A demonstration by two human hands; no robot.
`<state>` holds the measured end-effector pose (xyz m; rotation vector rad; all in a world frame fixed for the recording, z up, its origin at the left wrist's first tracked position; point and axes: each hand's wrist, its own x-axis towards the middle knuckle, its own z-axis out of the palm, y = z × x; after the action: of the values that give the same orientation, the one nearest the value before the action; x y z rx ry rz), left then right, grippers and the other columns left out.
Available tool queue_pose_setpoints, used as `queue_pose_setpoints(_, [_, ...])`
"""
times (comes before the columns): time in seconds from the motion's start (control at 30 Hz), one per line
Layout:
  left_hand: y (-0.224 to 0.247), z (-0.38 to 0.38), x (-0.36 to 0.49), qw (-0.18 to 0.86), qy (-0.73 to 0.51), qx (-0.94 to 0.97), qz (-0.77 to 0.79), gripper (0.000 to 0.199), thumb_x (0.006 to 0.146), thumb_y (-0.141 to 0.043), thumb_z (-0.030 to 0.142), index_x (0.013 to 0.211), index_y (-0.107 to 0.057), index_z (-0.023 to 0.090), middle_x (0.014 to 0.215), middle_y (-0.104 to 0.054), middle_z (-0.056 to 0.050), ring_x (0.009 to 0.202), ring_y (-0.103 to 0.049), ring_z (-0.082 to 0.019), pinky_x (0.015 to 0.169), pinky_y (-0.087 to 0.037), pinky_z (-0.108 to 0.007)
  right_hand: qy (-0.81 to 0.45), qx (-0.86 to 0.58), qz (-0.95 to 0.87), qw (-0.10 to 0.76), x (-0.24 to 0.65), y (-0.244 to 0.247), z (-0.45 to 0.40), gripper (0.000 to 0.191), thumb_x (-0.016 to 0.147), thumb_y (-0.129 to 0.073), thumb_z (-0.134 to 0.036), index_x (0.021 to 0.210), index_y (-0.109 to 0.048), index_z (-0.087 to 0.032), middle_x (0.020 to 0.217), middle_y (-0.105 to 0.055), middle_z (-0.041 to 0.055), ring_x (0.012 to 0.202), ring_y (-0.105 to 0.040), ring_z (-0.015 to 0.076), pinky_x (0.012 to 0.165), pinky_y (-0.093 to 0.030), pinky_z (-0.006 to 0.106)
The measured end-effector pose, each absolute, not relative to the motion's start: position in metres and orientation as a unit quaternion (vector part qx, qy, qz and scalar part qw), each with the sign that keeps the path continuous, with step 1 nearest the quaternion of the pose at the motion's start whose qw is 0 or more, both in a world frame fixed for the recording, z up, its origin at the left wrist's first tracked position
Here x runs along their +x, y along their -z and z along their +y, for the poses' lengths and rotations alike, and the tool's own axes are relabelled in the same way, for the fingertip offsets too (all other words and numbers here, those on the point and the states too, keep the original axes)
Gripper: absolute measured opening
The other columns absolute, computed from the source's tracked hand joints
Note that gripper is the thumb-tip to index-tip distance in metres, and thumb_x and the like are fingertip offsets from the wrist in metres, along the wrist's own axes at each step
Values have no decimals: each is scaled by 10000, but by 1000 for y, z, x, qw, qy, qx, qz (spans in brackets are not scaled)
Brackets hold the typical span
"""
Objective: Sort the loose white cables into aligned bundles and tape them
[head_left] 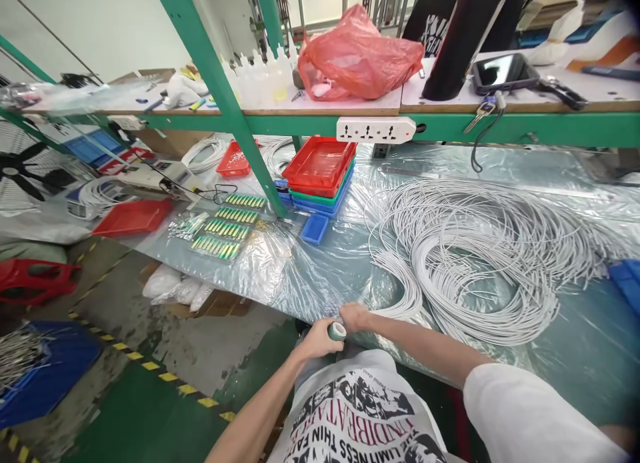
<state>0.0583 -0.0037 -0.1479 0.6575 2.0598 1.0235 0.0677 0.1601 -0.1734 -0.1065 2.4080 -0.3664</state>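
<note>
My left hand (319,339) is closed around a roll of green tape (337,330), whose pale core faces up toward me. Right beside it, at the table's front edge, my right hand (354,316) is closed, its fingertips mostly hidden. A curved bundle of white cables (413,293) runs along the table and reaches behind my right wrist, where the hand appears to grip its end. To the right of that bundle lies a large heap of coiled white cables (490,263) on the plastic-covered table (280,269).
Stacked red trays (320,166) and a small blue tray (315,229) stand mid-table. Green parts in rows (220,247) lie left. Overhead, a shelf carries a power strip (376,129), a red bag (357,59) and a phone (505,73). A green post (240,126) rises behind.
</note>
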Motion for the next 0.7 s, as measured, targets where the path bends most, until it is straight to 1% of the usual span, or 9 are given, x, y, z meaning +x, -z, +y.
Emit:
queue_pose_setpoints(0.13, [156, -9, 53, 393, -418, 216, 790, 187, 567, -643, 132, 753, -623, 136, 680, -527, 38, 626, -453, -104, 563, -351, -218, 135, -61, 914, 379, 61, 180, 155, 243, 934, -636, -320, 1081, -637, -126, 1112, -632, 90, 1001, -620, 233, 872, -526, 435])
queue_pose_setpoints(0.3, [165, -8, 48, 407, -412, 167, 798, 158, 540, -634, 110, 688, -590, 144, 629, -496, 44, 589, -421, -96, 538, -333, -219, 142, -58, 903, 401, 54, 193, 146, 239, 934, -636, -306, 1095, -633, -129, 1125, -629, 89, 1008, -619, 235, 878, -523, 442])
queue_pose_setpoints(0.5, [171, 0, 50, 424, -412, 140, 795, 134, 538, -657, 135, 630, -562, 156, 580, -466, 46, 553, -384, -93, 493, -288, -225, 157, -70, 891, 420, 49, 208, 144, 267, 931, -640, -314, 1125, -624, -132, 1153, -619, 96, 1028, -612, 242, 887, -519, 452])
queue_pose_setpoints(0.6, [170, 2, 50, 425, -421, 133, 790, 126, 535, -654, 122, 612, -558, 154, 553, -442, 53, 532, -365, -86, 488, -278, -228, 161, -79, 887, 425, 47, 211, 147, 275, 928, -644, -322, 1125, -625, -131, 1162, -616, 99, 1037, -608, 245, 893, -515, 454])
queue_pose_setpoints(0.7, [167, 3, 51, 414, -432, 127, 791, 116, 531, -639, 97, 594, -556, 147, 556, -436, 51, 545, -375, -87, 502, -282, -228, 163, -88, 885, 428, 46, 213, 150, 273, 925, -647, -325, 1112, -631, -127, 1159, -621, 101, 1042, -608, 246, 900, -510, 454])
